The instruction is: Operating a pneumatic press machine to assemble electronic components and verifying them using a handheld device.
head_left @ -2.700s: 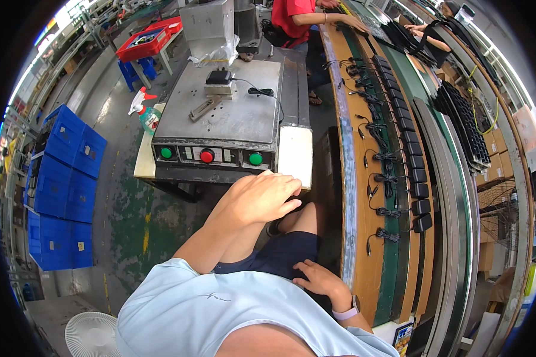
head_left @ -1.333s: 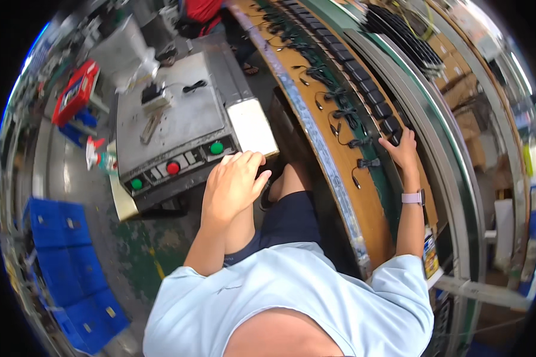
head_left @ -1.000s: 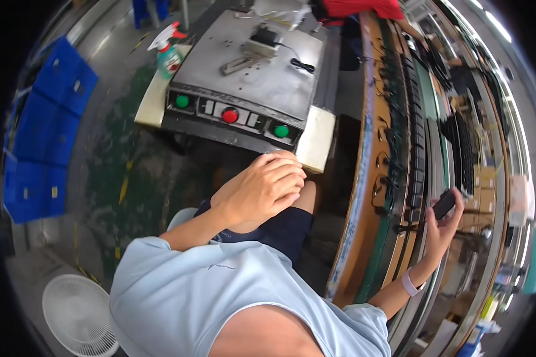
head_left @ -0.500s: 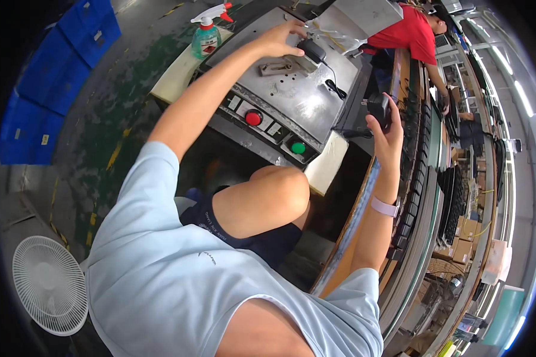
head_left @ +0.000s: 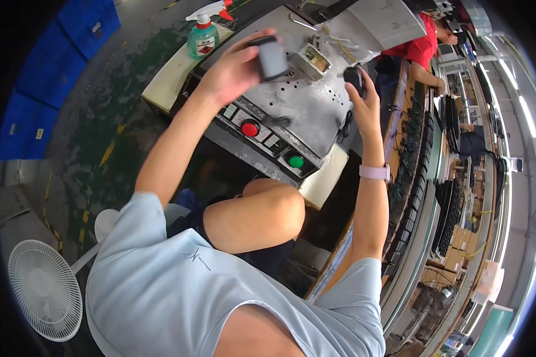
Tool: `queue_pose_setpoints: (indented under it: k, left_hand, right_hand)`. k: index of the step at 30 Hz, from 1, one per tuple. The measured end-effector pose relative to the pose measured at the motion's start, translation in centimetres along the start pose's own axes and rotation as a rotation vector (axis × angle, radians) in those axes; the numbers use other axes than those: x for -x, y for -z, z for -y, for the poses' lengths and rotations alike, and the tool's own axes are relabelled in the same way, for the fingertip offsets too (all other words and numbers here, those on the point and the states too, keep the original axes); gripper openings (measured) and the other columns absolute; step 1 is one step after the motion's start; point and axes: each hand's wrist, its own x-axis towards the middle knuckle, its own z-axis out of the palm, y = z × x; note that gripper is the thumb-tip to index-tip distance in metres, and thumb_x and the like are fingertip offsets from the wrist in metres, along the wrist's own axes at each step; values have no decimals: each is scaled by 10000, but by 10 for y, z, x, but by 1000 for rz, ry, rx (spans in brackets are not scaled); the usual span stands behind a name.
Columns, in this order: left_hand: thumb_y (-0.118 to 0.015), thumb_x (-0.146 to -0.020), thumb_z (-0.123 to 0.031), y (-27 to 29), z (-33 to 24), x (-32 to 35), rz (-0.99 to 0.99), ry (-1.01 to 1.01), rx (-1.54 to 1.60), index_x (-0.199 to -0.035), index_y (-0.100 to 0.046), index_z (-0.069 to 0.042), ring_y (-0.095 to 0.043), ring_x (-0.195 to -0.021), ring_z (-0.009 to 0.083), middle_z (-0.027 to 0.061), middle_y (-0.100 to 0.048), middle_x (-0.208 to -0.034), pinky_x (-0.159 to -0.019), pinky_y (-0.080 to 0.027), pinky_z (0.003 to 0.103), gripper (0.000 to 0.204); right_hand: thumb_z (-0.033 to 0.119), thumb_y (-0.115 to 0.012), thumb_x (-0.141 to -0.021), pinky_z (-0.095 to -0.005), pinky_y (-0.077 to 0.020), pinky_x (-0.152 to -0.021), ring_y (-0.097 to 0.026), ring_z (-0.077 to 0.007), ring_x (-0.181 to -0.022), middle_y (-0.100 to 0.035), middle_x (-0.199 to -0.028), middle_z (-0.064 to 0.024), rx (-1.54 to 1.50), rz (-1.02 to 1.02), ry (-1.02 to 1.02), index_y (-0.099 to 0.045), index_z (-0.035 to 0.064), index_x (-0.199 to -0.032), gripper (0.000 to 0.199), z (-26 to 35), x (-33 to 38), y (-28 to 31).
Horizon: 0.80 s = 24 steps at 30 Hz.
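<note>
My left hand (head_left: 227, 72) is closed around a black power adapter (head_left: 271, 59), lifted over the left part of a metal machine top (head_left: 307, 110); motion blurs it a little. Between my two hands a small metal fixture (head_left: 313, 61) stands on that top, its brass-coloured inside showing. My right hand (head_left: 368, 98) grips a second black power adapter (head_left: 352, 77) by its sides, just right of the fixture. A dark cable (head_left: 346, 124) hangs beneath that hand near the machine's right edge. Another dark cord (head_left: 275, 120), blurred, is over the front of the top.
On the machine's front are a red button (head_left: 250, 127) and a green button (head_left: 296, 160). A spray bottle (head_left: 203, 38) stands at its left. Along the right runs a conveyor line (head_left: 420, 172) with several adapters; a person in red (head_left: 424, 44) works beyond. A white fan (head_left: 44, 290) is lower left.
My left hand has lifted the adapter off the fixture and drawn it left and nearer. My right hand has brought its adapter up and left, close to the fixture.
</note>
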Motion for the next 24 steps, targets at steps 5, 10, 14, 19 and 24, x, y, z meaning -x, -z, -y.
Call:
queue_pose_setpoints:
  k: [5, 10, 14, 19, 24]
  left_hand:
    - [-584, -962, -241, -36, -21, 132, -415, 11, 245, -1387, -415, -125, -524, -998, 222, 169, -491, -1247, -762, -494, 315, 472]
    - [-573, -927, -117, -19, -16, 168, -651, 121, -251, -1292, -470, -124, -547, -900, 208, 142, -565, -1127, -753, -464, 279, 379]
    - [-598, -846, -9, 17, -3, 142, -580, -101, -1298, -1207, -520, -110, -570, -847, 181, 100, -610, -1010, -767, -456, 250, 383]
    - [-647, -785, 28, 38, -8, 126, -518, -99, -1357, -1153, -545, -90, -587, -857, 166, 56, -626, -979, -801, -462, 260, 400]
    - [-651, -794, 22, -30, -13, 107, -482, -31, -880, -1165, -527, -68, -592, -884, 186, 41, -629, -1020, -808, -466, 283, 401]
  right_hand:
    - [219, -693, -883, -327, -485, -795, -600, -265, -872, -609, -1136, -167, 480, 78, 361, -485, 26, -1370, 564, -15, -42, -54]
    - [263, -718, -848, -390, -465, -906, -575, -336, -1057, -509, -1309, -229, 594, 279, 457, -395, 79, -1449, 707, 6, -51, -62]
    - [310, -750, -798, -434, -416, -1011, -467, -358, -1239, -389, -1432, -224, 872, 333, 322, -263, 123, -1513, 886, 37, -18, -40]
    - [359, -848, -655, -451, -308, -1129, -291, -379, -1403, -265, -1539, -179, 910, 784, -149, -228, 118, -1526, 1096, 62, 93, -22]
    - [327, -854, -660, -426, -313, -1125, -323, -353, -1389, -307, -1517, -171, 1072, 458, 86, -275, 90, -1506, 1052, 89, 141, -31]
